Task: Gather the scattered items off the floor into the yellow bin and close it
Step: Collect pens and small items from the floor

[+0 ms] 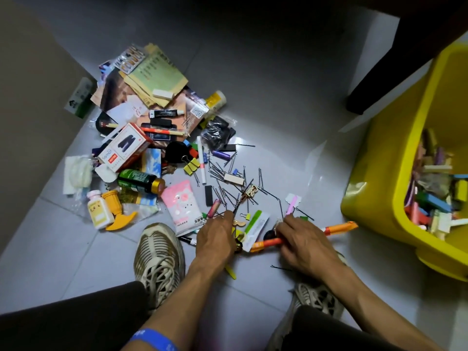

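grey tiled floor point(278, 97), glossy, with grout lines and light glare. brown wall or panel point(30, 110) runs along the left side. dark furniture leg point(379, 79) stands on the floor at upper right, under a dark overhanging top. white baseboard point(367, 72) sits behind the leg. left sneaker point(158, 259), beige mesh with laces, flat on the tiles at bottom centre. right sneaker point(316, 300) partly hidden behind a forearm. dark trousers point(76, 323) cover both knees at the bottom edge. blue wristband point(154, 339) on the left wrist, white print unreadable.
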`<state>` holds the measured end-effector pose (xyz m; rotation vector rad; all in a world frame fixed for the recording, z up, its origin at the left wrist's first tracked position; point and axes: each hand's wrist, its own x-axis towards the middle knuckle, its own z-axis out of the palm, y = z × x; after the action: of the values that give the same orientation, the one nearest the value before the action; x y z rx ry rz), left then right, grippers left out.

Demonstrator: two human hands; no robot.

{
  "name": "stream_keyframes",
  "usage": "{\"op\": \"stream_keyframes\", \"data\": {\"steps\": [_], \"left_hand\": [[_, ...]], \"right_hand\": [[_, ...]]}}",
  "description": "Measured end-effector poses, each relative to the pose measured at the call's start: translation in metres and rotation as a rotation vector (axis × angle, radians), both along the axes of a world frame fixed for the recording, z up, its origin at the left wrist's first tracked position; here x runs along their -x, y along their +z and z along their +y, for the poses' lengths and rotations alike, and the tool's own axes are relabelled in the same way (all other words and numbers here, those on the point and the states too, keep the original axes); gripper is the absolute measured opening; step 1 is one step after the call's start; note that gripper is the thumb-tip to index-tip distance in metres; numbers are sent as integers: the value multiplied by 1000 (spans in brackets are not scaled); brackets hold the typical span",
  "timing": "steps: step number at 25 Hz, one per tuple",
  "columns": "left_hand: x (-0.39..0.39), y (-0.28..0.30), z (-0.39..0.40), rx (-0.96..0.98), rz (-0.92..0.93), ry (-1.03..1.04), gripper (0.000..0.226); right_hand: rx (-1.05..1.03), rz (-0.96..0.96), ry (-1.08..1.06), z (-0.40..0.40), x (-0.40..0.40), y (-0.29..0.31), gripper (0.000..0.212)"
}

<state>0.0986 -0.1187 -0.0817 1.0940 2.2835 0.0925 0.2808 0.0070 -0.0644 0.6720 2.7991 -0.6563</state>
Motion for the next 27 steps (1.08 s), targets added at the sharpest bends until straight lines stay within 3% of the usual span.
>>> {"op": "stream_keyframes", "data": {"steps": [4,6,10,12,14,16,19,22,24,27], "left_hand": [[-2,1,6,-178,-201,363,21],[-2,-1,10,-217,-340,553,17],[-6,-3,21,-301,-579,841,22],[-9,1,30,-294,-570,828,20],[-10,6,40,-262,-571,784,12],[-9,9,53,-239,-574,762,10],[-3,13,71,-286,-664,843,12],[-1,16,81,-291,-651,825,12],[-1,14,92,-291,-546,705,12],[-5,7,119,-254,-229,353,19]], "right_hand": [[-55,26,-254,17,-16,7,19],[16,44,-437,20,-21,4,16],[31,-162,-645,22,-22,-12,16],[59,-259,-700,24,-19,-18,26],[124,-238,-747,25,-15,-21,23],[208,-127,-834,24,-11,-20,18],[498,162,-1027,31,3,-7,16],[620,251,-1032,51,21,5,13],[723,326,-1073,63,34,14,5],[935,495,-1189,72,43,27,18]]}}
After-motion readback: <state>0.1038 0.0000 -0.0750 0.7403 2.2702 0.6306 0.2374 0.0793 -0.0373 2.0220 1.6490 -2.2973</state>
